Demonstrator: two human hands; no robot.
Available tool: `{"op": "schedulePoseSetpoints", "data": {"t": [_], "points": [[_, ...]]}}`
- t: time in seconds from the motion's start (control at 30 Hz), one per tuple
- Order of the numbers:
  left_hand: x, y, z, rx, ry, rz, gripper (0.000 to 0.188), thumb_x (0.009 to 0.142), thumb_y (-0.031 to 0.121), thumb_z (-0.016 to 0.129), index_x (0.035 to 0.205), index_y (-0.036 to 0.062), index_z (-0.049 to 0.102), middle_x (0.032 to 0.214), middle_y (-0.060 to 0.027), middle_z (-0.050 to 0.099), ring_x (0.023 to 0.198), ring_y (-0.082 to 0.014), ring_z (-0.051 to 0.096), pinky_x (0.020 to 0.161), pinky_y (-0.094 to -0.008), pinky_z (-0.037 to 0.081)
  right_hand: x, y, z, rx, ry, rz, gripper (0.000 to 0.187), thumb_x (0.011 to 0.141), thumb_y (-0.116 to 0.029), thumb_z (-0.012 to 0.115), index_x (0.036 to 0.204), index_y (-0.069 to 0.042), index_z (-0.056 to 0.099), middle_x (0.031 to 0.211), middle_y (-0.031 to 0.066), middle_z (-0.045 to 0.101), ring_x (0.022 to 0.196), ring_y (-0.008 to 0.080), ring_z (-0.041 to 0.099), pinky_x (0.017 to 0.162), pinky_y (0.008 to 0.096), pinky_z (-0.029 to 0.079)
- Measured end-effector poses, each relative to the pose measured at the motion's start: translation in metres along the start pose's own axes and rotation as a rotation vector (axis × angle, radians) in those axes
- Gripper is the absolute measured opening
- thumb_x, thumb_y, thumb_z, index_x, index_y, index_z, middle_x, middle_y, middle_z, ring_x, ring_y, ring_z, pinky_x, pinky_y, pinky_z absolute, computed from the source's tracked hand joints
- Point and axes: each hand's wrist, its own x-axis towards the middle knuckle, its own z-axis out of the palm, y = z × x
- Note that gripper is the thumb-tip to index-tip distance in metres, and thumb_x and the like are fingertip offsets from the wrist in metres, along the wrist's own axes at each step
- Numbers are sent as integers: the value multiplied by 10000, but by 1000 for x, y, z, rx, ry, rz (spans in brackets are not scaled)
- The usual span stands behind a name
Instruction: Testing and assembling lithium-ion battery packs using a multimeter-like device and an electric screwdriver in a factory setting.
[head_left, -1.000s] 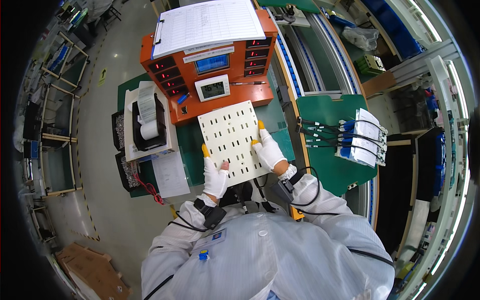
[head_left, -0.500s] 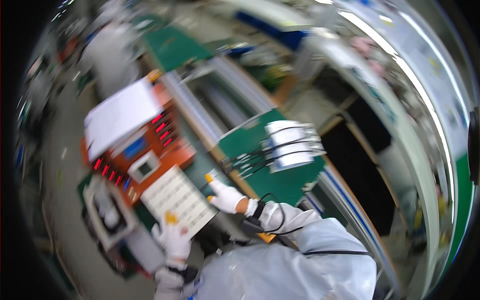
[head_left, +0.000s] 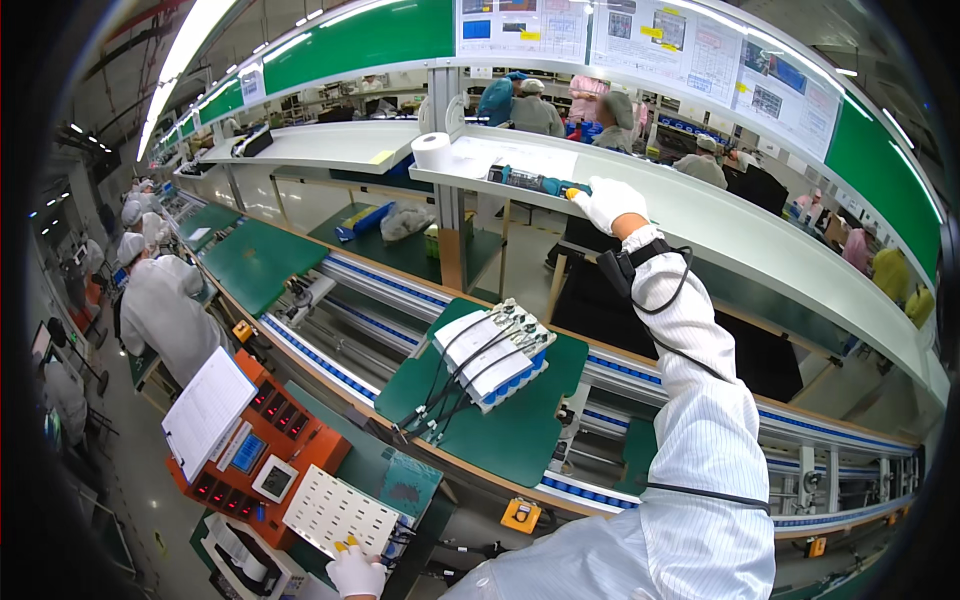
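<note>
My right hand (head_left: 610, 204), in a white glove with yellow fingertips, reaches up to the long white shelf (head_left: 690, 213). Its fingers are closed around the right end of a teal and black hand tool (head_left: 528, 180) lying along the shelf's front edge; I cannot make out the tool's exact kind. Low in the picture my left hand (head_left: 357, 573), gloved the same way, rests its fingertips on the near edge of a white slotted panel (head_left: 335, 512). The panel lies tilted beside an orange test box (head_left: 318, 432) with red displays.
A white roll (head_left: 432, 151) stands on the shelf. A green board (head_left: 490, 445) on the conveyor carries a white and blue block with black cables (head_left: 497, 352). A clipboard (head_left: 208, 408) leans on the orange box. Another person (head_left: 172, 305) works at the left.
My right hand has moved from beside the panel up to the shelf and onto the teal tool. The view has swung upward and turned. My left hand stays by the panel.
</note>
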Motion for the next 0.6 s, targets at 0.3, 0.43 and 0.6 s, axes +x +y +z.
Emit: {"op": "schedulePoseSetpoints", "data": {"t": [0.3,0.43,0.6], "points": [[-27,-77,6,-194,470,-73,487,721,227,733,1118,-21,601,1043,-239,594,985,-421,557,861,-495,458,78,37,-8,113,80,-682,474,935,-461,527,1136,-53,659,1055,212,682,965,394,653,786,405,508],[-76,-188,0,-136,616,-561,470,745,162,671,1158,-35,563,1064,-242,584,1023,-443,551,883,-489,458,-30,-80,-45,1035,-112,-372,307,789,-146,654,1074,-50,592,807,16,577,672,97,505,614,250,436],[-136,-304,50,-292,596,-1098,280,718,103,673,970,15,586,953,-209,610,913,-411,600,803,-465,491,-198,-220,-12,1080,-212,-618,380,658,66,646,1019,-28,579,855,50,605,780,142,585,699,281,486]]}}
